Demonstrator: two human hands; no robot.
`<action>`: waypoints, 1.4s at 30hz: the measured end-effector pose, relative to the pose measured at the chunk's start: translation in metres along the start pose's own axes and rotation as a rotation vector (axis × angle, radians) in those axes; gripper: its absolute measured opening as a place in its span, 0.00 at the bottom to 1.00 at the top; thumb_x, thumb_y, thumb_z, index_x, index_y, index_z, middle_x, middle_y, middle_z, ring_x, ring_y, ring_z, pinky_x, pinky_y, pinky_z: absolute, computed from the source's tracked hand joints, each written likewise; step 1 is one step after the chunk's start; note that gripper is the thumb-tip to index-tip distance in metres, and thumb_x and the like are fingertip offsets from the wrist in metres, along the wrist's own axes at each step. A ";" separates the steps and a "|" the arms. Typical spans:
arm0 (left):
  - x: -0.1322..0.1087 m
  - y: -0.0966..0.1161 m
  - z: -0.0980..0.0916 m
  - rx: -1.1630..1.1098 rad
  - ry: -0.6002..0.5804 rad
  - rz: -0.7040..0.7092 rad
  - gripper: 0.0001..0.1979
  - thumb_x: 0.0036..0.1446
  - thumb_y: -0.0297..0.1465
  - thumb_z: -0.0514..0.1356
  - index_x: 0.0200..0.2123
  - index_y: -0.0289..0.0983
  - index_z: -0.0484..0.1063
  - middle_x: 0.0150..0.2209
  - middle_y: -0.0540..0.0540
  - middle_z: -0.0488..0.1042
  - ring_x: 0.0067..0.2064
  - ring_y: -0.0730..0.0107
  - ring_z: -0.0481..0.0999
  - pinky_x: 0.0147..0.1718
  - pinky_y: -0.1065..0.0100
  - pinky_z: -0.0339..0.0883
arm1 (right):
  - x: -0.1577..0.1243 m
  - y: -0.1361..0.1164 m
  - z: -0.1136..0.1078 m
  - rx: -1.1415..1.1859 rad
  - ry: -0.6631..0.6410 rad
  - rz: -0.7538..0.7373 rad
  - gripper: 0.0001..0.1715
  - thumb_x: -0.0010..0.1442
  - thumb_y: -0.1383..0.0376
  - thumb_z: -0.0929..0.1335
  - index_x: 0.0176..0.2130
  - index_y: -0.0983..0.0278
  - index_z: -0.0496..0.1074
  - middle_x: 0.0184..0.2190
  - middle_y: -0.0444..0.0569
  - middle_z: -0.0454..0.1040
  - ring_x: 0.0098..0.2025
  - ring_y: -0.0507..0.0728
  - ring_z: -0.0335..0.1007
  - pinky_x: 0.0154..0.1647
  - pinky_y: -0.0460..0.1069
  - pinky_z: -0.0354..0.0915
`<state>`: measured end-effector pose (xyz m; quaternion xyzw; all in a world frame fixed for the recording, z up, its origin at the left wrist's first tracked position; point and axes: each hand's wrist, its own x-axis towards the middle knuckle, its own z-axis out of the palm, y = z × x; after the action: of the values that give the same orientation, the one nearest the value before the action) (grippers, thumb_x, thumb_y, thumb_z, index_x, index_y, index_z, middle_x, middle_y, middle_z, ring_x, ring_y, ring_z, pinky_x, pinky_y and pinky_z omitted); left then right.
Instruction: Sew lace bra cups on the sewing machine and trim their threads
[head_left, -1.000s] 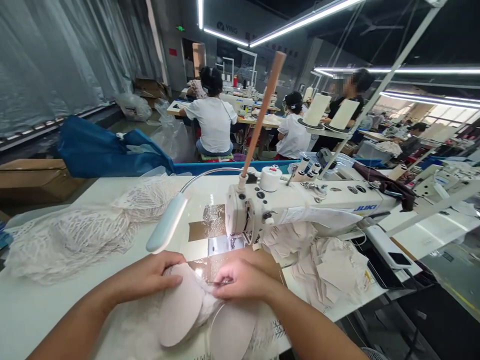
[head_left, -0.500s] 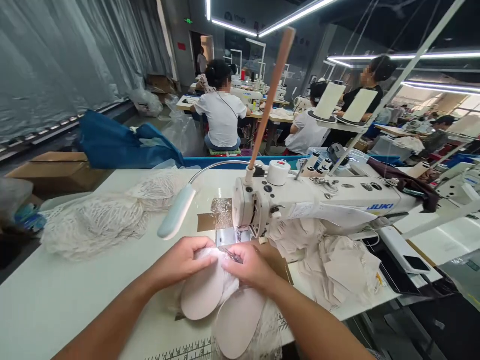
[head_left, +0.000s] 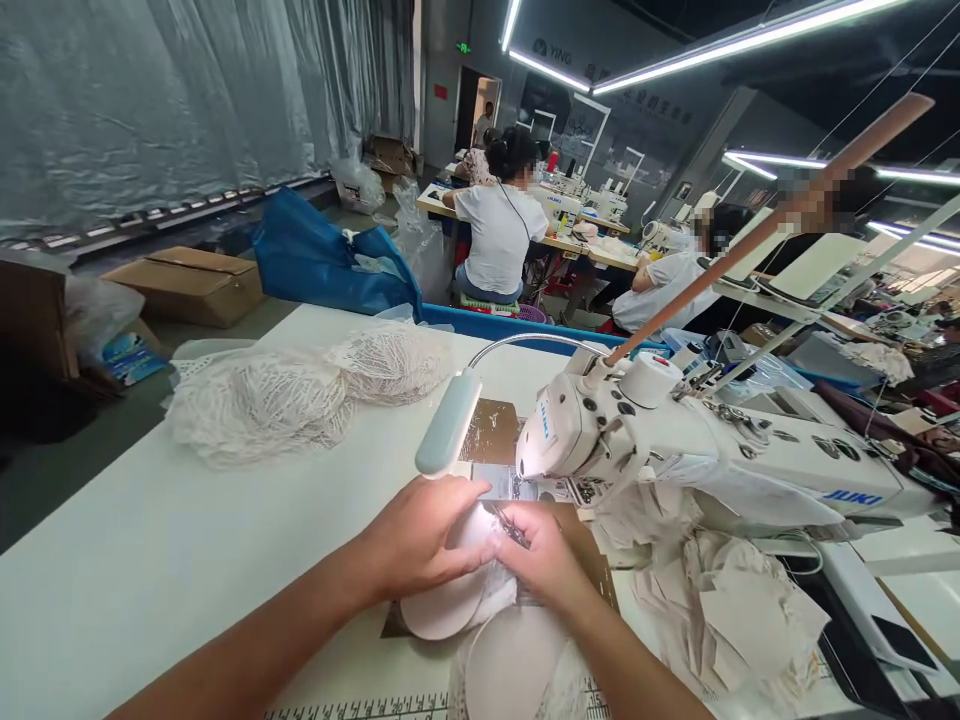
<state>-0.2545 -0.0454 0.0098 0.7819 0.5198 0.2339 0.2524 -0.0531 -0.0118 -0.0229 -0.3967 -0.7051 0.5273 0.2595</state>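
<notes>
My left hand (head_left: 431, 535) is closed on a pale pink moulded bra cup (head_left: 442, 610), its thumb pressing the cup's upper edge. My right hand (head_left: 544, 550) touches the white lace edge (head_left: 504, 590) beside that cup. Small metal thread snips (head_left: 514, 532) sit between its thumb and fingers, partly hidden. A second bra cup (head_left: 517, 660) with lace around it hangs lower, near the ruler-marked front of the table. Just beyond the hands stands the white sewing machine (head_left: 570, 430), its needle plate (head_left: 491, 480) lit by the lamp (head_left: 448, 425).
White lace bundles (head_left: 262, 400) lie on the table's left. Pale fabric pieces (head_left: 757, 610) pile up under the machine arm at right. A brown rod (head_left: 765, 230) rises from the machine head. Co-workers sit ahead, one in a white shirt (head_left: 499, 235). A blue cloth (head_left: 330, 250) lies beyond the table.
The view has swung left and tilted, so the machine and hands appear further right. Both hands remain at the cup's upper edge, the left now turned more over it.
</notes>
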 end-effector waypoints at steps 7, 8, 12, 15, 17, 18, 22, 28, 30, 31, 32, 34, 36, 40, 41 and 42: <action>0.005 -0.005 0.001 -0.245 -0.069 -0.113 0.24 0.52 0.44 0.63 0.50 0.40 0.70 0.50 0.44 0.74 0.49 0.55 0.73 0.45 0.62 0.67 | -0.001 -0.004 -0.001 0.023 -0.038 0.014 0.10 0.55 0.61 0.68 0.25 0.63 0.66 0.22 0.40 0.61 0.26 0.51 0.55 0.27 0.46 0.54; 0.005 -0.004 0.000 -0.287 -0.077 -0.113 0.21 0.52 0.42 0.64 0.48 0.40 0.71 0.47 0.45 0.75 0.47 0.57 0.74 0.43 0.64 0.67 | -0.002 -0.004 -0.002 0.023 -0.041 0.005 0.10 0.55 0.60 0.68 0.26 0.63 0.67 0.22 0.40 0.61 0.27 0.51 0.56 0.27 0.46 0.55; 0.007 -0.002 -0.002 -0.436 -0.094 -0.119 0.15 0.51 0.38 0.64 0.42 0.39 0.72 0.40 0.49 0.75 0.41 0.64 0.73 0.38 0.68 0.65 | -0.005 -0.004 -0.006 0.004 -0.031 -0.003 0.11 0.56 0.58 0.68 0.29 0.63 0.69 0.24 0.41 0.64 0.28 0.51 0.58 0.28 0.46 0.57; 0.008 -0.003 -0.003 -0.535 -0.113 -0.152 0.14 0.51 0.36 0.64 0.41 0.38 0.72 0.38 0.49 0.74 0.39 0.66 0.72 0.36 0.70 0.63 | -0.006 -0.003 -0.008 0.000 -0.020 0.009 0.11 0.56 0.58 0.69 0.30 0.63 0.69 0.25 0.42 0.65 0.28 0.51 0.58 0.30 0.46 0.57; 0.009 -0.005 -0.003 -0.573 -0.138 -0.171 0.14 0.51 0.36 0.64 0.41 0.37 0.72 0.38 0.49 0.74 0.39 0.66 0.72 0.35 0.70 0.63 | -0.007 -0.003 -0.008 0.010 -0.023 0.020 0.11 0.56 0.58 0.68 0.30 0.63 0.69 0.26 0.42 0.65 0.28 0.51 0.58 0.30 0.46 0.56; 0.009 -0.006 -0.003 -0.580 -0.154 -0.179 0.15 0.51 0.36 0.64 0.41 0.36 0.73 0.38 0.48 0.74 0.39 0.66 0.72 0.36 0.70 0.63 | -0.007 -0.004 -0.008 0.009 -0.025 0.021 0.11 0.56 0.58 0.68 0.30 0.63 0.70 0.25 0.42 0.65 0.28 0.51 0.58 0.29 0.46 0.56; 0.010 -0.012 0.000 -0.595 -0.226 -0.196 0.14 0.51 0.38 0.64 0.39 0.35 0.74 0.38 0.47 0.74 0.40 0.64 0.72 0.36 0.69 0.63 | -0.007 -0.007 -0.008 0.009 -0.034 0.006 0.10 0.57 0.59 0.68 0.32 0.64 0.71 0.26 0.42 0.66 0.28 0.51 0.59 0.30 0.46 0.57; 0.009 -0.015 -0.006 -0.638 -0.254 -0.247 0.14 0.51 0.39 0.65 0.36 0.34 0.75 0.35 0.48 0.74 0.37 0.68 0.71 0.33 0.71 0.62 | -0.007 -0.006 -0.011 -0.031 -0.004 -0.013 0.09 0.57 0.60 0.68 0.35 0.64 0.73 0.31 0.45 0.71 0.32 0.53 0.64 0.34 0.47 0.60; 0.008 -0.015 -0.011 -0.630 -0.243 -0.248 0.13 0.51 0.38 0.65 0.35 0.34 0.76 0.33 0.49 0.73 0.35 0.70 0.70 0.31 0.72 0.61 | -0.008 -0.005 -0.011 -0.033 0.007 0.005 0.09 0.57 0.60 0.68 0.35 0.63 0.73 0.32 0.46 0.71 0.33 0.53 0.64 0.34 0.47 0.61; 0.008 -0.016 -0.013 -0.626 -0.236 -0.249 0.13 0.51 0.38 0.65 0.34 0.34 0.76 0.32 0.49 0.73 0.34 0.70 0.70 0.31 0.73 0.61 | -0.008 -0.005 -0.011 -0.029 0.009 0.016 0.09 0.57 0.60 0.68 0.35 0.63 0.73 0.32 0.46 0.71 0.33 0.53 0.64 0.34 0.47 0.61; 0.008 -0.017 -0.014 -0.624 -0.231 -0.251 0.13 0.51 0.38 0.65 0.34 0.34 0.76 0.32 0.49 0.73 0.34 0.71 0.70 0.30 0.73 0.61 | -0.008 -0.004 -0.011 -0.024 0.009 0.027 0.09 0.57 0.60 0.68 0.35 0.63 0.73 0.32 0.45 0.71 0.32 0.53 0.64 0.34 0.47 0.61; 0.007 -0.019 -0.015 -0.623 -0.224 -0.248 0.13 0.52 0.38 0.65 0.34 0.33 0.76 0.32 0.48 0.73 0.34 0.71 0.69 0.30 0.73 0.61 | -0.008 -0.004 -0.011 -0.016 0.010 0.040 0.08 0.57 0.60 0.68 0.35 0.63 0.72 0.32 0.45 0.71 0.32 0.53 0.63 0.33 0.47 0.61; 0.008 -0.020 -0.014 -0.631 -0.221 -0.244 0.13 0.52 0.38 0.65 0.34 0.33 0.76 0.32 0.48 0.73 0.34 0.71 0.69 0.30 0.73 0.60 | -0.008 -0.003 -0.011 -0.015 0.010 0.044 0.08 0.57 0.60 0.68 0.35 0.63 0.72 0.31 0.45 0.71 0.32 0.52 0.63 0.33 0.47 0.60; 0.008 -0.021 -0.010 -0.641 -0.215 -0.252 0.12 0.52 0.38 0.65 0.33 0.33 0.77 0.30 0.49 0.72 0.33 0.72 0.68 0.29 0.74 0.60 | -0.009 -0.003 -0.011 -0.019 0.009 0.057 0.09 0.57 0.60 0.68 0.36 0.63 0.73 0.32 0.45 0.71 0.31 0.52 0.63 0.33 0.48 0.61; 0.008 -0.021 -0.009 -0.642 -0.218 -0.255 0.12 0.52 0.37 0.65 0.33 0.33 0.77 0.30 0.49 0.72 0.33 0.72 0.68 0.29 0.74 0.60 | -0.009 -0.003 -0.011 -0.026 0.009 0.061 0.10 0.57 0.60 0.68 0.36 0.63 0.73 0.32 0.45 0.71 0.31 0.53 0.63 0.33 0.48 0.61; 0.008 -0.021 -0.009 -0.645 -0.223 -0.260 0.12 0.52 0.37 0.65 0.33 0.33 0.77 0.31 0.49 0.73 0.33 0.71 0.69 0.29 0.74 0.60 | -0.008 -0.004 -0.011 -0.034 0.009 0.064 0.10 0.56 0.59 0.68 0.36 0.63 0.73 0.32 0.45 0.72 0.31 0.53 0.64 0.33 0.48 0.61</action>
<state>-0.2717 -0.0298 0.0040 0.6103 0.4835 0.2652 0.5687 -0.0406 -0.0132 -0.0155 -0.4260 -0.6998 0.5213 0.2388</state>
